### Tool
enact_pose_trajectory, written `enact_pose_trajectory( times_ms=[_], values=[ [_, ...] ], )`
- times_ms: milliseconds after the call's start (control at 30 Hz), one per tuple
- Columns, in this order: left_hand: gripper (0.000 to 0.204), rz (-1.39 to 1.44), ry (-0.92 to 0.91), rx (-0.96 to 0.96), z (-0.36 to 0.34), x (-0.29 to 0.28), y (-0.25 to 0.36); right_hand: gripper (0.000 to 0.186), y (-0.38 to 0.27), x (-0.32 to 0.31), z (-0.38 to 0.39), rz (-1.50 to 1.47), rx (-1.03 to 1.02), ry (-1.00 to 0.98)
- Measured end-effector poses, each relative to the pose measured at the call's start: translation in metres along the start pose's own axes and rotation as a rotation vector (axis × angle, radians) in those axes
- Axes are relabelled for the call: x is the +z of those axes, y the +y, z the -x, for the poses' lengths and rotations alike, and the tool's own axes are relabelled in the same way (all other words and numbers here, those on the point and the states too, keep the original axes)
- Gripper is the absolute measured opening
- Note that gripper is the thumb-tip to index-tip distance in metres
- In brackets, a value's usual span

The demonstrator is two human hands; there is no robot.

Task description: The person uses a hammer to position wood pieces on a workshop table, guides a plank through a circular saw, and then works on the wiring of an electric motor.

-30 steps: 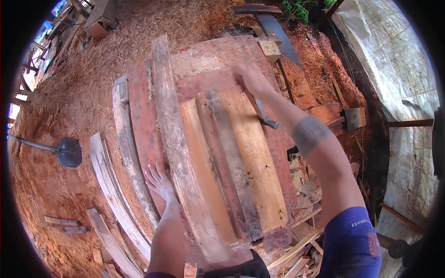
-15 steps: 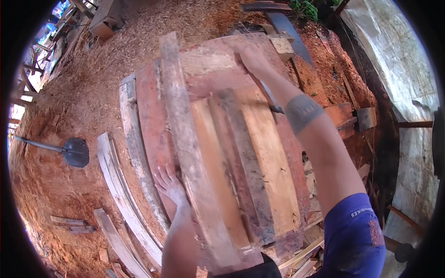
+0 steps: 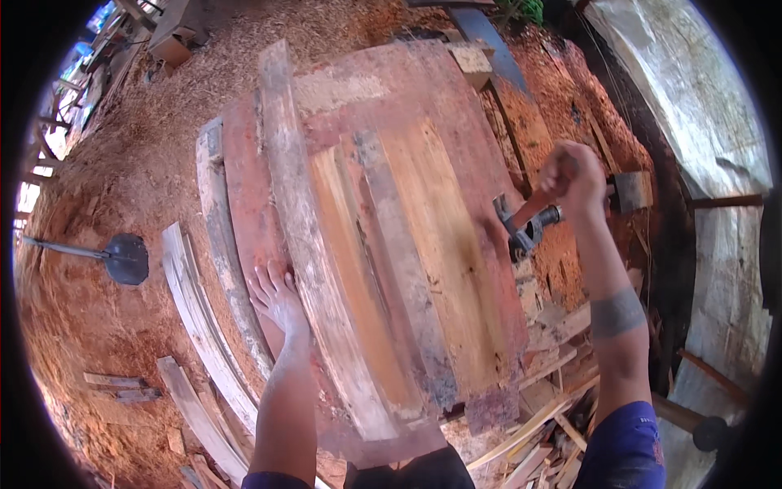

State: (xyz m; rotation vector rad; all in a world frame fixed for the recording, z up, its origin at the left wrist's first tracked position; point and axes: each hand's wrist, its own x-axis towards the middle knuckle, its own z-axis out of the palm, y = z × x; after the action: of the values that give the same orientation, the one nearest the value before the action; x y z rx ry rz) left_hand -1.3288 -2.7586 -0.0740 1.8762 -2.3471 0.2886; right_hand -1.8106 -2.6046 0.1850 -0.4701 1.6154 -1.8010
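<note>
My left hand [image 3: 279,300] lies with fingers spread on the red, worn tabletop [image 3: 423,73], its thumb side against the left edge of a long greyish plank [image 3: 301,191]. This plank lies lengthwise and sticks out past the table's far edge. To its right are a narrow orange-brown board [image 3: 366,318], a grey stained board [image 3: 401,244] and a wide pale yellow board [image 3: 444,244]. My right hand [image 3: 570,175], raised beyond the table's right edge, is closed round a brown-handled tool [image 3: 533,205]. The tool's far end meets a dark metal fitting [image 3: 533,232], so its kind is unclear.
Long weathered planks [image 3: 199,306] lean along the table's left side. A black shovel [image 3: 126,259] lies on the shaving-covered ground farther left. Offcuts [image 3: 562,444] pile up at the lower right, and a pale sheet wall [image 3: 692,90] stands on the right. A wood block [image 3: 472,61] sits at the far right corner.
My right hand has swung from the table's far end back toward me and out past its right edge. My left hand stays beside the greyish plank. The view has shifted slightly.
</note>
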Motion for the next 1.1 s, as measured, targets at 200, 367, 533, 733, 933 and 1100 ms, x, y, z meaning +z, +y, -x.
enact_pose_trajectory(
  times_ms=[200, 367, 533, 733, 933, 1100],
  values=[
    [0.049, 0.07, -0.003, -0.013, 0.001, 0.002, -0.003, 0.042, -0.048, -0.067, 0.192, -0.113, -0.26, -0.022],
    [0.049, 0.199, -0.127, -0.035, -0.005, -0.026, -0.013, 0.044, -0.062, -0.089, 0.363, -0.083, -0.234, 0.162],
    [0.061, 0.597, -0.418, 0.049, 0.103, -0.101, -0.082, 0.045, -0.052, -0.114, 0.508, -0.125, -0.099, 0.475],
    [0.068, 0.761, -1.061, 0.382, 0.24, -0.191, -0.063, 0.044, -0.041, -0.122, 0.604, -0.19, -0.086, 0.567],
    [0.076, 1.381, -1.262, -0.428, 0.239, -0.163, -0.069, 0.042, -0.029, -0.097, 0.632, -0.218, -0.125, 0.591],
    [0.068, 1.342, -1.23, -0.473, 0.197, -0.252, -0.069, 0.041, -0.029, -0.082, 0.645, -0.251, -0.124, 0.618]
  ],
)
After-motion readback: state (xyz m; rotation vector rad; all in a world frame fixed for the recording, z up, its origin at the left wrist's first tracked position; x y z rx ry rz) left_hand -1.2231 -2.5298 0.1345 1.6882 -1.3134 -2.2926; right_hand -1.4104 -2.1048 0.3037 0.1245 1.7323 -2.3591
